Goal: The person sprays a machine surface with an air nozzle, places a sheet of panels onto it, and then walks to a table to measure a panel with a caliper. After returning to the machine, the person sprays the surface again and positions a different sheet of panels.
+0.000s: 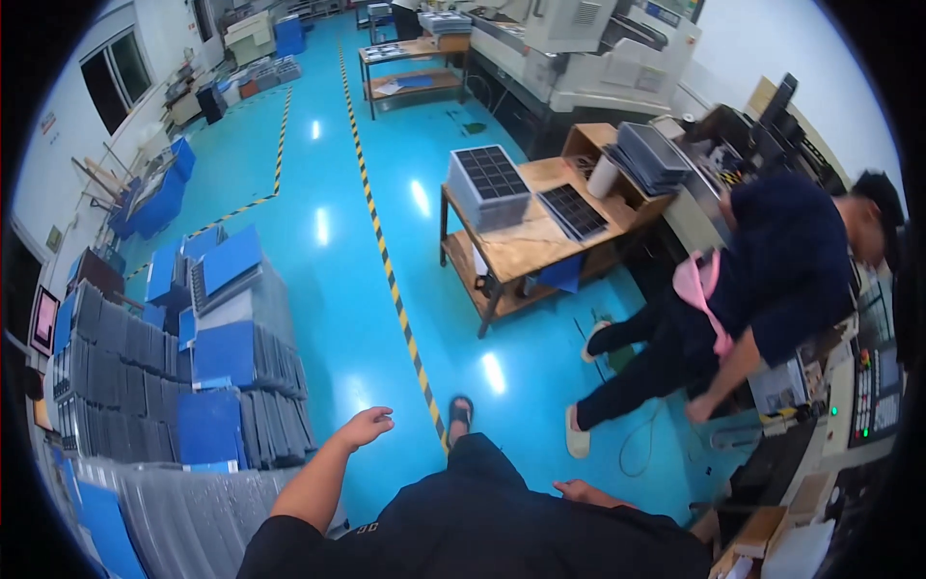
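My left hand (367,426) hangs in the air over the blue floor, loosely bent, with nothing in it. Close to it on the left are stacks of grey sheets or trays (275,425) with blue boards (224,353) among them. My right hand (571,490) shows low beside my body, partly hidden by my dark shirt. Its visible fingers are stretched out and hold nothing. Neither hand touches any object. One sandalled foot (461,413) is forward, beside the black-and-yellow floor line (410,345).
A wooden workbench (502,257) at the right carries a stack of dark-windowed panels (487,185). Beyond it, a person in dark clothes (781,251) bends beside a machine control panel (873,386). Another table (415,55) and a large machine (579,58) stand farther off. Blue bins (154,198) line the left wall.
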Action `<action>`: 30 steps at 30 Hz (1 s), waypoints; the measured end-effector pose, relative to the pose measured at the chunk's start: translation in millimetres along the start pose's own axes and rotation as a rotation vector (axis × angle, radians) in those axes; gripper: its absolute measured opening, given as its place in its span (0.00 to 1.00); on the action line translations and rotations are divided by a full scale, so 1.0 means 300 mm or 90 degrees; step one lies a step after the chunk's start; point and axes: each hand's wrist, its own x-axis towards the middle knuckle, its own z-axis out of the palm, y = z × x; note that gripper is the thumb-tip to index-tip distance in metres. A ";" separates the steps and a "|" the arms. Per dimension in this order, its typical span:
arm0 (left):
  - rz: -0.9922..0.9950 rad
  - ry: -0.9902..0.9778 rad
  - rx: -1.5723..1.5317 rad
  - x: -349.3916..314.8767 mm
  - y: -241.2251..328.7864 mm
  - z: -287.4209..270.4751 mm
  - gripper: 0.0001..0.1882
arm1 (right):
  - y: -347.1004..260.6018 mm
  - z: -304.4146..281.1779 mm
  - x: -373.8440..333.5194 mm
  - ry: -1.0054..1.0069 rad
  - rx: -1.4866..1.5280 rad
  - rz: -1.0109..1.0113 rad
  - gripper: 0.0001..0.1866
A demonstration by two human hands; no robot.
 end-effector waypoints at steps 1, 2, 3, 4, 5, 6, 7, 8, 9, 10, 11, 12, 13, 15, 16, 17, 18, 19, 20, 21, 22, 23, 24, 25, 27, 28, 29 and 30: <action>0.007 0.028 -0.028 0.070 0.001 -0.108 0.28 | -0.125 -0.040 0.042 -0.021 -0.120 -0.002 0.44; 0.009 0.057 -0.064 0.130 -0.024 -0.198 0.28 | -0.260 -0.081 0.083 -0.027 -0.131 0.002 0.44; -0.026 0.089 -0.087 0.186 -0.057 -0.296 0.29 | -0.411 -0.131 0.138 -0.028 -0.194 -0.016 0.45; -0.034 0.103 -0.096 0.239 -0.090 -0.410 0.29 | -0.590 -0.185 0.199 -0.029 -0.259 -0.039 0.45; -0.082 0.150 -0.045 0.271 -0.140 -0.503 0.30 | -0.751 -0.236 0.289 -0.039 -0.259 -0.044 0.45; -0.133 0.191 0.002 0.290 -0.212 -0.580 0.30 | -0.904 -0.288 0.380 -0.048 -0.262 -0.043 0.46; -0.156 0.151 0.174 0.295 -0.339 -0.645 0.30 | -1.119 -0.320 0.448 -0.041 -0.373 -0.059 0.44; -0.178 0.098 0.352 0.299 -0.454 -0.683 0.30 | -1.331 -0.319 0.492 0.039 -0.518 -0.200 0.48; -0.326 -0.055 0.256 0.342 -0.483 -0.716 0.28 | -1.530 -0.354 0.599 0.025 -0.550 -0.241 0.47; -0.207 -0.223 0.354 0.336 -0.582 -0.751 0.24 | -1.817 -0.347 0.588 0.011 -0.548 -0.335 0.47; -0.210 -0.254 0.320 0.391 -0.552 -0.767 0.22 | -2.039 -0.355 0.609 0.098 -0.450 -0.408 0.43; -0.224 -0.274 0.278 0.408 -0.512 -0.777 0.21 | -2.292 -0.358 0.571 0.123 -0.290 -0.560 0.38; -0.352 -0.198 0.162 0.385 -0.545 -0.794 0.21 | -2.539 -0.349 0.478 0.079 -0.161 -0.540 0.33; -0.431 -0.084 0.011 0.481 -0.466 -0.848 0.21 | -2.917 -0.365 0.470 0.047 -0.093 -0.608 0.32; -0.434 -0.063 -0.017 0.554 -0.427 -0.906 0.21 | -3.076 -0.369 0.460 0.048 -0.096 -0.608 0.32; -0.427 -0.041 -0.049 0.649 -0.411 -0.950 0.21 | -3.239 -0.369 0.441 0.030 -0.115 -0.591 0.32; -0.415 -0.038 -0.046 0.752 -0.378 -1.042 0.21 | -3.361 -0.380 0.459 0.017 -0.118 -0.566 0.32; -0.399 -0.039 -0.034 0.875 -0.344 -1.150 0.20 | -3.451 -0.396 0.527 0.023 -0.111 -0.563 0.32; -0.380 -0.042 -0.014 1.019 -0.298 -1.281 0.20 | -3.524 -0.428 0.630 0.023 -0.137 -0.549 0.32; -0.360 -0.040 0.007 1.146 -0.251 -1.409 0.20 | -3.611 -0.444 0.680 0.016 -0.166 -0.536 0.33; -0.336 -0.035 0.046 1.294 -0.203 -1.580 0.20 | -3.690 -0.459 0.728 0.024 -0.156 -0.536 0.33; -0.310 -0.030 0.109 1.447 -0.121 -1.781 0.20 | -3.749 -0.487 0.756 0.038 -0.134 -0.493 0.32; -0.257 -0.002 0.186 1.629 -0.049 -1.976 0.20 | -3.830 -0.524 0.765 0.053 -0.127 -0.454 0.32; -0.195 0.047 0.276 1.810 0.041 -2.170 0.20 | -3.925 -0.561 0.747 0.001 -0.048 -0.393 0.32; -0.082 0.138 0.350 2.097 0.337 -2.553 0.29 | -4.073 -0.648 0.762 0.007 0.008 -0.384 0.32; -0.085 0.179 0.219 2.247 0.480 -2.750 0.28 | -4.167 -0.705 0.774 0.003 0.055 -0.390 0.32; -0.020 0.225 0.171 2.386 0.656 -2.897 0.27 | -4.246 -0.764 0.794 0.010 0.087 -0.365 0.34; 0.051 0.264 0.119 2.492 0.853 -3.010 0.26 | -4.310 -0.812 0.821 0.025 0.107 -0.363 0.34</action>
